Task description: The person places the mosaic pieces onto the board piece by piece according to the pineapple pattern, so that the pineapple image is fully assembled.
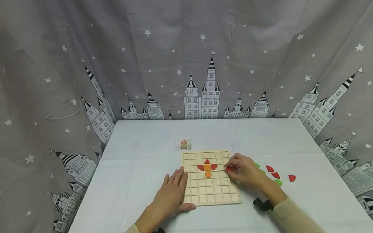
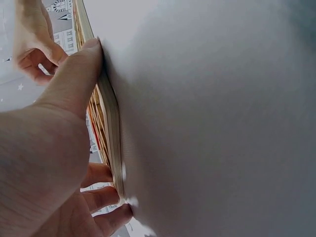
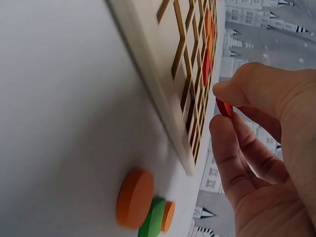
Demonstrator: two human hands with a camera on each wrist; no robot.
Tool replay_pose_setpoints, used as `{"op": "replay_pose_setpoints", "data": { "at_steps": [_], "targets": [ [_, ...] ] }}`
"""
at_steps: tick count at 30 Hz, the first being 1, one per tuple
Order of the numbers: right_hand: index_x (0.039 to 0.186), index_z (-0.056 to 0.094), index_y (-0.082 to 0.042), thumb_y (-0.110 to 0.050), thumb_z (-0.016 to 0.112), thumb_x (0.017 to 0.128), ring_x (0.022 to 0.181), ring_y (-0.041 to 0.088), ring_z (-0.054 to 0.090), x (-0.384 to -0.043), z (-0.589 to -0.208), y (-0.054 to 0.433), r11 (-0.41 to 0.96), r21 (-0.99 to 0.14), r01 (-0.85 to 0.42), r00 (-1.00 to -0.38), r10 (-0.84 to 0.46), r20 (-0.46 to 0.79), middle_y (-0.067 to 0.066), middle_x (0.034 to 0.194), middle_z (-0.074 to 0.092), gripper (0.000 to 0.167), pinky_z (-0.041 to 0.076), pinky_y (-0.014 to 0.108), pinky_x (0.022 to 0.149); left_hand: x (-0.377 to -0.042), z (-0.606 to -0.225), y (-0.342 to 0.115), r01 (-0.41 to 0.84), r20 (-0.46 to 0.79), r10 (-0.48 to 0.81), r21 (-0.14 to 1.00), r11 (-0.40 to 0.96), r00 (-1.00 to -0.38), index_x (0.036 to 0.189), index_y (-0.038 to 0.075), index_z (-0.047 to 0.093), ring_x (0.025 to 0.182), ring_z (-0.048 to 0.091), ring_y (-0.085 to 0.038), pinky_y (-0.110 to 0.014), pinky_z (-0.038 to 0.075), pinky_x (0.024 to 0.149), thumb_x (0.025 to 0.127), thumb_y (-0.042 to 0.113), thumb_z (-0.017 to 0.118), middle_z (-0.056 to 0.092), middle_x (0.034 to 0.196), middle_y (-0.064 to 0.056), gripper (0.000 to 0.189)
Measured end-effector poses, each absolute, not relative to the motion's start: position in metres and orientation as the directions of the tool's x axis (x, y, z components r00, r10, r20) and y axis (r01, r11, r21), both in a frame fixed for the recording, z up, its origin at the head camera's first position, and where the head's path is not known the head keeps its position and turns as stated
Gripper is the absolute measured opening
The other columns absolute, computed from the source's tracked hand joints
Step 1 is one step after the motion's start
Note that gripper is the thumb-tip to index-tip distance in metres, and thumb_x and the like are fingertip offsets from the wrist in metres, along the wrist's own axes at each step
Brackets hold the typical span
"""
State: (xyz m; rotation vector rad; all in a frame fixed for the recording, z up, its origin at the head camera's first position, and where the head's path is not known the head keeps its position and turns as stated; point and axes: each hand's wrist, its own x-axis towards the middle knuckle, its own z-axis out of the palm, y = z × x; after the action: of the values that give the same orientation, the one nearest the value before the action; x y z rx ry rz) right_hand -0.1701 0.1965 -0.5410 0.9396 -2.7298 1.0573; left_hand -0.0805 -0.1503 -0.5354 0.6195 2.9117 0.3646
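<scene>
A wooden grid board (image 1: 212,195) lies on the white table. On it sit a red triangle (image 1: 207,161), a red quarter-round piece (image 1: 200,167) on each side of an orange square block (image 1: 207,167), and an orange disc (image 1: 208,174) below. My left hand (image 1: 172,193) rests along the board's left side, fingers extended, its thumb at the near left corner. Between thumb and fingertips my right hand (image 1: 245,169) pinches a small red piece (image 3: 225,107), held just above the board's right edge. Fingers partly hide that piece's shape.
Right of the board lie loose red rounded pieces (image 1: 275,175) and green pieces (image 1: 279,182), some partly behind the right hand. A small gridded picture card (image 1: 183,144) lies beyond the board's far left corner. A grey castle-print curtain (image 1: 159,62) hangs behind the table.
</scene>
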Motion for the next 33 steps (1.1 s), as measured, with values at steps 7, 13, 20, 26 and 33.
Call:
{"op": "replay_pose_setpoints", "data": {
  "at_steps": [7,13,20,26,33],
  "targets": [
    [0.111,0.088,-0.006,0.004,0.092,0.091,0.092,0.015,0.070,-0.171,-0.542,0.180,0.532,-0.574,-0.622,-0.764,-0.573,0.297,0.006,0.111,0.078,0.022,0.064,0.024,0.079,-0.080,-0.534,-0.151,0.369,-0.095,0.405,0.265,0.891,-0.910,0.177,-0.004,0.041,0.175,0.039,-0.048,-0.074,0.038,0.139,0.091,0.071,0.092,0.036,0.187,-0.030,0.125],
    [0.110,0.090,-0.009,0.004,0.091,0.093,0.095,0.012,0.070,-0.173,-0.547,0.168,0.508,-0.558,-0.656,-0.726,-0.628,0.281,0.003,0.112,0.078,0.022,0.063,0.025,0.082,-0.079,-0.534,-0.150,0.367,-0.101,0.404,0.263,0.892,-0.909,0.177,-0.004,0.041,0.175,0.039,-0.048,-0.074,0.038,0.139,0.091,0.071,0.092,0.037,0.188,-0.029,0.124],
    [0.107,0.091,-0.008,0.008,0.089,0.095,0.094,0.016,0.076,-0.175,-0.549,0.160,0.484,-0.533,-0.694,-0.692,-0.652,0.310,0.004,0.108,0.078,0.020,0.066,0.026,0.082,-0.079,-0.534,-0.150,0.369,-0.102,0.405,0.260,0.892,-0.909,0.177,-0.004,0.041,0.175,0.039,-0.048,-0.074,0.038,0.139,0.092,0.071,0.091,0.036,0.188,-0.029,0.124],
    [0.106,0.091,-0.009,0.004,0.089,0.098,0.095,0.017,0.077,-0.177,-0.550,0.156,0.469,-0.517,-0.717,-0.675,-0.652,0.345,0.003,0.107,0.081,0.015,0.067,0.028,0.084,-0.079,-0.534,-0.150,0.376,-0.097,0.408,0.243,0.894,-0.908,0.177,-0.004,0.041,0.175,0.040,-0.048,-0.073,0.039,0.138,0.092,0.072,0.090,0.036,0.188,-0.029,0.124],
    [0.113,0.085,-0.005,0.004,0.089,0.099,0.093,0.015,0.079,-0.177,-0.550,0.153,0.487,-0.547,-0.681,-0.707,-0.631,0.318,0.005,0.107,0.084,0.017,0.068,0.026,0.082,-0.080,-0.535,-0.150,0.377,-0.095,0.407,0.235,0.896,-0.908,0.177,-0.004,0.041,0.175,0.039,-0.048,-0.073,0.039,0.139,0.092,0.073,0.090,0.036,0.188,-0.029,0.125]
  ]
}}
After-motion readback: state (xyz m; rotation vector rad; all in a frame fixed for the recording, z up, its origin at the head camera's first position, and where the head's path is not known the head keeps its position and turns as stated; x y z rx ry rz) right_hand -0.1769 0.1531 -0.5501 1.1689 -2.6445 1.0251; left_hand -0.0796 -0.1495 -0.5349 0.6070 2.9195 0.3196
